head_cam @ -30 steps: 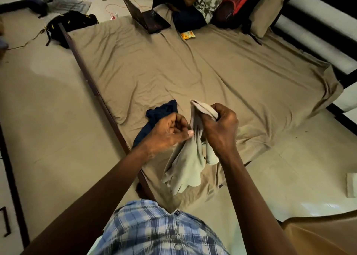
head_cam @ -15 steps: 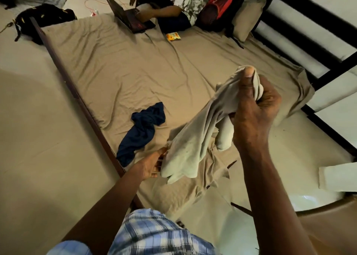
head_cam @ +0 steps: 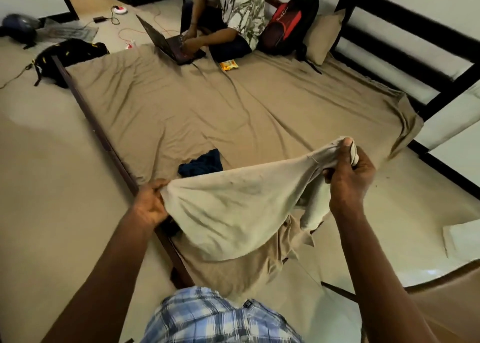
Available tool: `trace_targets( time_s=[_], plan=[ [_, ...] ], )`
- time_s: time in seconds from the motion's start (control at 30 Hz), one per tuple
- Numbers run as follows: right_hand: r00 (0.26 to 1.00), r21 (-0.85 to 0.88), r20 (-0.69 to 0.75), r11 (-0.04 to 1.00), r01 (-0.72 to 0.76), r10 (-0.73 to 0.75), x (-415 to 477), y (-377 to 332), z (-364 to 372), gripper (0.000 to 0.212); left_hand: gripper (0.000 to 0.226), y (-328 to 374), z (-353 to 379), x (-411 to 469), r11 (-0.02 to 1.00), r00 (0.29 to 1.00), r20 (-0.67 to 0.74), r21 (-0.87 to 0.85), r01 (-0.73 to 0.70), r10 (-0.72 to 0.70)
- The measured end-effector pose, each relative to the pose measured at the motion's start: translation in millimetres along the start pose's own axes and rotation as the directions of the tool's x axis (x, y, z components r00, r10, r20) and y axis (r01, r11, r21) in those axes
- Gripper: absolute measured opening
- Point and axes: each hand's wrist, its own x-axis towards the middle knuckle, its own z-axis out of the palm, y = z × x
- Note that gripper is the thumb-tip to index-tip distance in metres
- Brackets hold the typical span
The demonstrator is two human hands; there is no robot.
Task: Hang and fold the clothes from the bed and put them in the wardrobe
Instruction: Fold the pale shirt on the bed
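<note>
A pale beige garment (head_cam: 233, 202) is stretched in the air over the near corner of the bed (head_cam: 207, 109). My left hand (head_cam: 152, 203) grips its left end low by the bed's side rail. My right hand (head_cam: 349, 173) holds the other end higher, with a bunch of the cloth pinched under the thumb. The cloth sags between the two hands. A crumpled dark blue garment (head_cam: 201, 164) lies on the brown sheet just behind the beige one, partly hidden by it.
A person sits at the far end of the bed typing on a laptop (head_cam: 168, 44). Beside them stand a red-and-black backpack (head_cam: 288, 28) and a pillow (head_cam: 322, 34). A black bag (head_cam: 70, 54) lies on the floor at the left. A chair back (head_cam: 446, 298) curves at lower right.
My hands have pulled apart, left hand taking hold of the lower end and right hand moving right. The beige garment went from hanging bunched to spread wide between them.
</note>
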Motion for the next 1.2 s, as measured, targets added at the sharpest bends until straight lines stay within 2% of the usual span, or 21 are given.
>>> trace_targets(
  time_s=[0.1, 0.2, 0.23, 0.3, 0.33, 0.4, 0.43, 0.53, 0.57, 0.63, 0.7, 0.73, 0.8, 0.83, 0.87, 0.9, 1.0, 1.03, 1.13, 1.17, 1.2],
  plan=[
    [0.997, 0.038, -0.019, 0.996, -0.078, 0.079, 8, 13, -17, 0.039, 0.005, 22, 4, -36, 0.996, 0.99, 0.115, 0.018, -0.083, 0.08],
    [0.992, 0.108, -0.057, 0.989, -0.106, 0.112, 18, 24, -27, 0.03, 0.058, 16, 3, -55, 0.929, 0.971, 0.232, 0.368, -0.033, -0.057],
    [0.99, 0.129, -0.067, 0.985, -0.116, 0.126, 22, 28, -30, 0.028, 0.062, 9, 3, -58, 0.847, 0.972, 0.213, 0.531, -0.03, -0.099],
    [0.986, 0.158, -0.083, 0.979, -0.128, 0.142, 28, 37, -35, 0.028, 0.04, -6, 4, -63, 0.63, 0.986, 0.142, 0.774, -0.054, -0.09],
    [0.985, 0.168, -0.093, 0.978, -0.125, 0.142, 30, 40, -36, 0.028, 0.023, -13, 5, -66, 0.522, 0.991, 0.11, 0.851, -0.057, -0.071],
    [0.986, 0.193, -0.104, 0.975, -0.11, 0.132, 31, 44, -41, 0.031, 0.013, -26, 6, -73, 0.377, 0.998, 0.062, 0.925, -0.048, -0.025],
    [0.986, 0.204, -0.108, 0.973, -0.107, 0.131, 30, 44, -45, 0.034, 0.013, -32, 5, -72, 0.394, 0.998, 0.059, 0.918, -0.054, -0.002],
    [0.974, 0.214, -0.156, 0.969, -0.127, 0.162, 25, 45, -57, 0.04, 0.013, -51, 2, -69, 0.697, 0.999, 0.007, 0.716, -0.04, 0.05],
    [0.968, 0.227, -0.176, 0.964, -0.136, 0.178, 24, 46, -62, 0.038, 0.014, -56, 2, -68, 0.743, 0.997, -0.031, 0.668, -0.036, 0.076],
    [0.956, 0.24, -0.205, 0.958, -0.158, 0.209, 24, 49, -71, 0.033, 0.023, -61, -1, -66, 0.774, 0.991, -0.044, 0.63, -0.069, 0.124],
    [0.946, 0.243, -0.22, 0.952, -0.184, 0.239, 25, 52, -81, 0.032, 0.037, -61, -2, -66, 0.766, 0.975, 0.058, 0.61, -0.203, 0.212],
    [0.94, 0.239, -0.224, 0.95, -0.201, 0.255, 26, 54, -87, 0.032, 0.041, -61, -2, -68, 0.676, 0.936, 0.122, 0.661, -0.326, 0.331],
    [0.921, 0.234, -0.25, 0.942, -0.242, 0.299, 28, 57, -97, 0.029, 0.041, -58, 1, -74, 0.323, 0.777, 0.28, 0.791, -0.519, 0.563],
    [0.91, 0.244, -0.261, 0.934, -0.259, 0.321, 29, 58, -99, 0.027, 0.036, -56, 4, -74, 0.167, 0.708, 0.352, 0.817, -0.551, 0.612],
    [0.903, 0.256, -0.264, 0.927, -0.274, 0.339, 29, 59, -101, 0.025, 0.03, -54, 6, -76, 0.07, 0.666, 0.397, 0.826, -0.559, 0.631],
    [0.898, 0.271, -0.26, 0.919, -0.285, 0.355, 28, 60, -101, 0.024, 0.023, -52, 9, -77, 0.034, 0.655, 0.402, 0.836, -0.547, 0.64],
    [0.897, 0.297, -0.256, 0.913, -0.281, 0.36, 29, 66, -101, 0.024, 0.019, -45, 20, -80, 0.097, 0.687, 0.328, 0.86, -0.501, 0.648],
    [0.903, 0.304, -0.272, 0.921, -0.246, 0.331, 29, 69, -103, 0.025, 0.021, -45, 23, -83, 0.151, 0.663, 0.321, 0.82, -0.551, 0.676],
    [0.91, 0.245, -0.368, 0.964, -0.104, 0.192, 33, 69, -109, 0.028, 0.013, -41, 40, -96, 0.304, 0.502, 0.199, 0.593, -0.745, 0.842],
    [0.912, 0.216, -0.38, 0.973, -0.077, 0.156, 35, 68, -110, 0.029, 0.01, -37, 45, -97, 0.333, 0.493, 0.161, 0.558, -0.76, 0.855],
    [0.918, 0.189, -0.372, 0.979, -0.072, 0.14, 37, 68, -109, 0.029, 0.013, -33, 48, -94, 0.372, 0.521, 0.133, 0.554, -0.744, 0.843]
  ],
)
